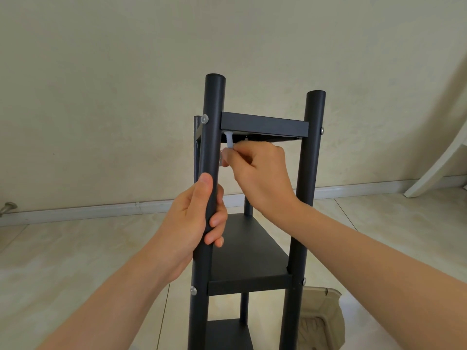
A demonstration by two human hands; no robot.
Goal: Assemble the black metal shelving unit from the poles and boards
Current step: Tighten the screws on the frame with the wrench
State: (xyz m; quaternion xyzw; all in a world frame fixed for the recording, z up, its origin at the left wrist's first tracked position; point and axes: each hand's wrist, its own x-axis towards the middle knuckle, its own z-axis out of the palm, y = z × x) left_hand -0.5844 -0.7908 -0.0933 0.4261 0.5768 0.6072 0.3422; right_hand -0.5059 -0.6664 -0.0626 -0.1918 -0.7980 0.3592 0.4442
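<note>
The black metal shelving unit [252, 253] stands upright in the centre of the head view, with three boards fixed between round poles. My left hand [199, 218] is wrapped around the front left pole [211, 137] between the top and middle boards. My right hand [255, 173] reaches under the top board [264, 126] and pinches a small white plastic tool [229, 140] that points up into the board's front left corner. Silver screw heads show on the poles at board level. The far poles are mostly hidden.
A beige wall with a white skirting board [101, 210] runs behind the shelf. A white chair leg [439, 162] leans in at the right edge. A tan plastic bin [321, 322] sits on the tiled floor by the front right pole.
</note>
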